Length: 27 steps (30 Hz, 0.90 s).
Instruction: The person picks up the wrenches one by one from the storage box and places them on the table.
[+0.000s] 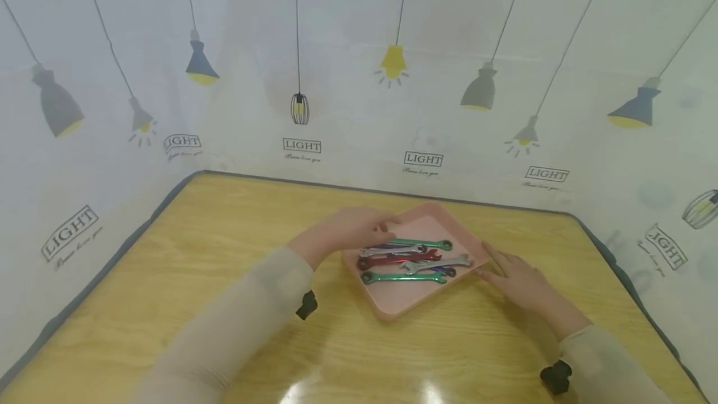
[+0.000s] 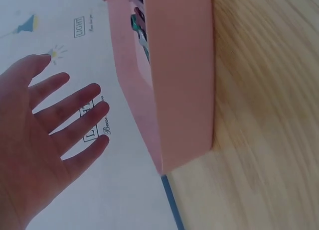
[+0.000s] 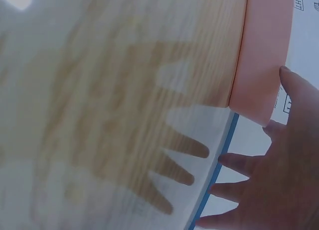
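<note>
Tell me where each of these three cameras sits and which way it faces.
Head: worn on the head, facing forward and down at wrenches in a pink tray; left hand, right hand and sleeves show.
Left wrist: on that wrist, facing the tray's outer side; only the left hand shows clearly.
Right wrist: on that wrist, facing the table and tray's side; right hand shows.
Shared: head and left wrist both show wrenches.

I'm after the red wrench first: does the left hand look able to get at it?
Probably yes: the left hand looks empty and close by, the pink tray is open on top, though other wrenches crowd the red wrench.
</note>
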Motion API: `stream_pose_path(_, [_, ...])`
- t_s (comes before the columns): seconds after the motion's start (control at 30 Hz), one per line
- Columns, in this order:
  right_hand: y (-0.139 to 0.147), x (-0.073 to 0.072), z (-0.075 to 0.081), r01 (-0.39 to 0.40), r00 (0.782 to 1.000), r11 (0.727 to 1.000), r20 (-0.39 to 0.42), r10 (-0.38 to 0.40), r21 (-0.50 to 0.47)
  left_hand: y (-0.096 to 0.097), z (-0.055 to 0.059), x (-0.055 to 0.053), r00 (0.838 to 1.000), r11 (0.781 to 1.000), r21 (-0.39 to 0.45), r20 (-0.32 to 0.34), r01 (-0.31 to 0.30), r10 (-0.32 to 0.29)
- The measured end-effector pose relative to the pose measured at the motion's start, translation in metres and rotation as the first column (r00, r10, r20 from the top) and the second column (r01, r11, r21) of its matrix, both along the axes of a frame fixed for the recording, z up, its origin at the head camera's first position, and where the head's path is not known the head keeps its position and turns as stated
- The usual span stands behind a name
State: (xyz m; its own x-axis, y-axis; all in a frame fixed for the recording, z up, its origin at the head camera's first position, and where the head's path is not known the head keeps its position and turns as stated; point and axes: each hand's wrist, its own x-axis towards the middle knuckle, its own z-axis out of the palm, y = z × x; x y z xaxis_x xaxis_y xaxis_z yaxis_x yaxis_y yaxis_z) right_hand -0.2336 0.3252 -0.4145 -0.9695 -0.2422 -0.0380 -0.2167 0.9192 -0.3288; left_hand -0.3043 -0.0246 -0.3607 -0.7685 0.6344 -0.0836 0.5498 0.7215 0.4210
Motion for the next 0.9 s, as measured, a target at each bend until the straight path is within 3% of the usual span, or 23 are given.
stream_pose_path(0.2, [-0.003,-0.003,0.004,0.026,0.996,0.988,0.093,-0.012,-0.155,0.014,-0.001,-0.004,0.996,0.997,0.068,0.088,0.026,-0.032])
stream_pose_path(0.5, [-0.008,-0.005,0.005,0.057,0.982,0.992,0.185,-0.035,-0.116,0.028,-0.011,-0.013,0.984,0.985,0.17,0.165,0.038,-0.067])
stream_pose_path(0.8, [-0.01,-0.008,0.013,0.094,0.97,0.992,0.232,-0.072,-0.085,0.048,-0.007,-0.026,0.962,0.955,0.275,0.214,0.108,-0.171])
stream_pose_path(0.9, [-0.01,-0.006,0.013,0.111,0.967,0.99,0.242,-0.087,-0.09,0.058,-0.007,-0.033,0.948,0.934,0.326,0.223,0.147,-0.227])
